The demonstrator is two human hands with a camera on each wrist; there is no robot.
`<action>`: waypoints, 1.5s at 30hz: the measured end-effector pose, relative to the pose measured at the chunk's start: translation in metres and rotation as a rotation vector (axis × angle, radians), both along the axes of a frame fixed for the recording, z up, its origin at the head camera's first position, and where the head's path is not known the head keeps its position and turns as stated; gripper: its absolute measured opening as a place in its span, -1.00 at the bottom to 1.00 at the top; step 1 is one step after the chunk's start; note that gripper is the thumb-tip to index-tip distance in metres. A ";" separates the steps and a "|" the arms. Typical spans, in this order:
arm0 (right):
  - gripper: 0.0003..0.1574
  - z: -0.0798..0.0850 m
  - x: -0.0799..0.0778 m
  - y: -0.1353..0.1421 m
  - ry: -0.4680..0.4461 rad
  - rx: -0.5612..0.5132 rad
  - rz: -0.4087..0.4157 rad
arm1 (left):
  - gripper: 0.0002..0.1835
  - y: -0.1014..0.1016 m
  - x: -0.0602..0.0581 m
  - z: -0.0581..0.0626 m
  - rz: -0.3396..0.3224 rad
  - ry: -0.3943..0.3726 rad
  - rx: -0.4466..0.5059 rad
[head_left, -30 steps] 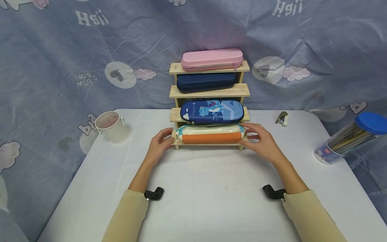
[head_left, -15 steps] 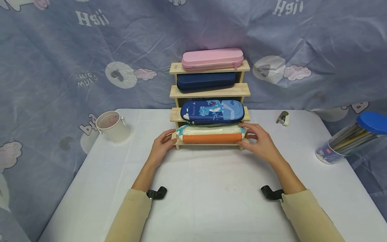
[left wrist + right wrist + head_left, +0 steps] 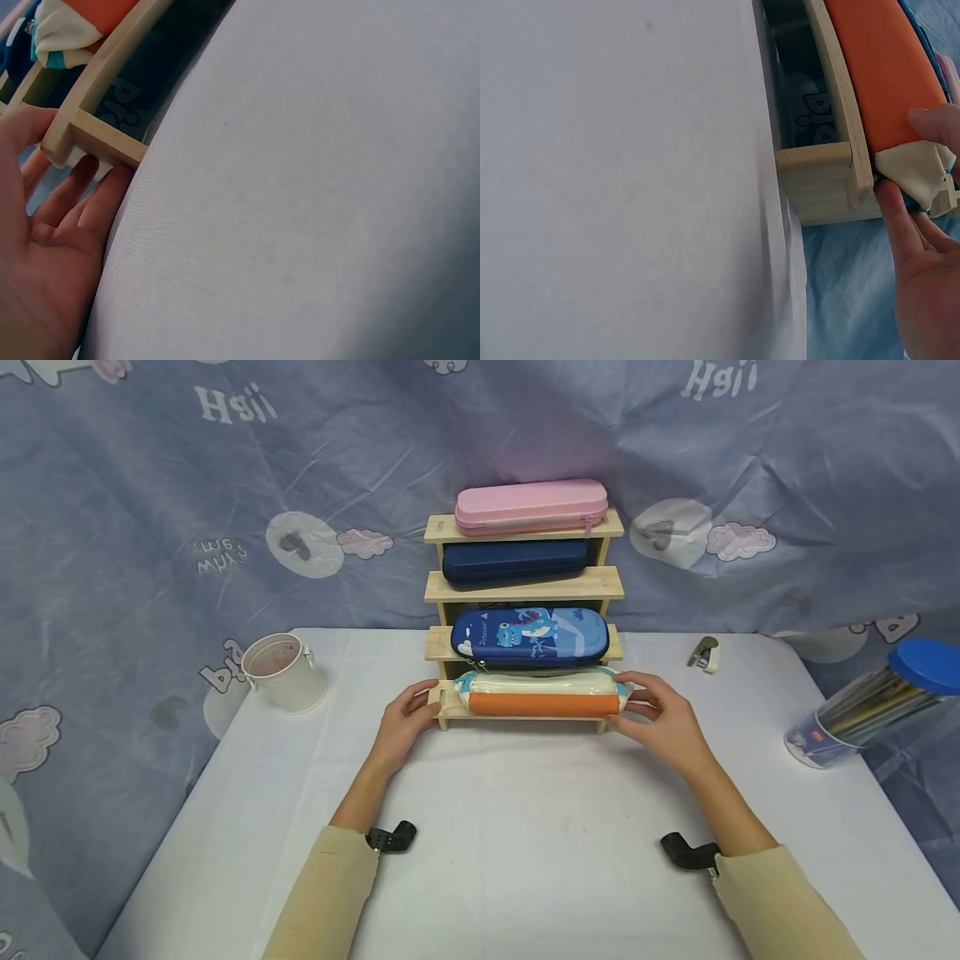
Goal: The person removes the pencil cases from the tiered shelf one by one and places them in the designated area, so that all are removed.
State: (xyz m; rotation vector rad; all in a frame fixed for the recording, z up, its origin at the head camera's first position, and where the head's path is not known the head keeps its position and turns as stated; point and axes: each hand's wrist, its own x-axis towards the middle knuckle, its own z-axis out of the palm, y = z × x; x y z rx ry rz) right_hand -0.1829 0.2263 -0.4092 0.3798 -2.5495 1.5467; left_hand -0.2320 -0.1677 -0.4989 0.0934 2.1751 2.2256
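Observation:
A stepped wooden rack (image 3: 602, 582) stands at the back of the table, a pencil case on each step. On its lowest step lies an orange and cream pencil case (image 3: 543, 704), its right end jutting past the step's edge. My right hand (image 3: 667, 727) holds that end; in the right wrist view the thumb (image 3: 934, 124) lies on the orange side and fingers touch the cream end. My left hand (image 3: 401, 727) grips the left end of the lowest step, seen in the left wrist view with fingers (image 3: 101, 202) against the rack's side.
Above sit a blue dinosaur pencil case (image 3: 529, 637), a dark navy case (image 3: 516, 564) and a pink case (image 3: 531, 507). A white bucket (image 3: 288, 677) stands left. A small stapler (image 3: 705, 654) and a blue-lidded tub of pencils (image 3: 862, 710) are on the right.
The orange and cream pencil case has slid to the right along the lowest step, along with my right hand. My left hand has stayed at the rack's left end.

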 end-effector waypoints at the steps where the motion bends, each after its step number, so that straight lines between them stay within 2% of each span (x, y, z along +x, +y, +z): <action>1: -0.26 0.000 0.001 0.001 -0.002 -0.007 -0.006 | -0.54 0.000 0.000 0.000 -0.001 0.004 0.000; 8: -0.27 0.001 0.007 0.010 -0.001 -0.030 -0.014 | -0.55 0.001 -0.001 -0.001 0.004 0.028 0.021; 12: -0.30 0.002 0.011 0.016 -0.017 -0.042 -0.014 | -0.56 0.002 0.001 0.000 0.009 0.016 0.041; 18: -0.32 -0.001 0.016 0.028 0.035 -0.044 -0.040 | -0.53 0.006 0.009 0.017 -0.019 0.027 0.038; 22: -0.28 -0.014 0.013 0.043 0.077 -0.082 -0.046 | -0.52 0.008 0.012 0.023 -0.028 0.046 0.023; 24: -0.26 -0.021 0.011 0.051 0.085 -0.098 -0.052 | -0.52 0.009 0.011 0.021 -0.028 0.042 0.026; 29: -0.29 -0.030 0.013 0.061 0.076 -0.094 -0.089 | -0.53 0.006 0.006 0.005 0.007 0.043 0.027; 32: -0.32 -0.028 0.017 0.063 0.082 -0.084 -0.108 | -0.53 0.006 0.005 -0.004 0.023 0.050 0.012; 35: -0.33 -0.020 0.025 0.063 0.098 -0.074 -0.123 | -0.55 0.007 0.005 -0.008 0.019 0.049 0.019; 39: -0.35 -0.007 0.035 0.059 0.118 -0.058 -0.134 | -0.53 0.009 0.015 0.009 0.003 0.056 0.009; 42: -0.34 -0.005 0.037 0.058 0.132 -0.082 -0.135 | -0.53 0.008 0.020 0.023 0.000 0.066 -0.001; 45: -0.34 -0.007 0.038 0.062 0.144 -0.101 -0.137 | -0.53 0.007 0.019 0.023 0.005 0.061 0.000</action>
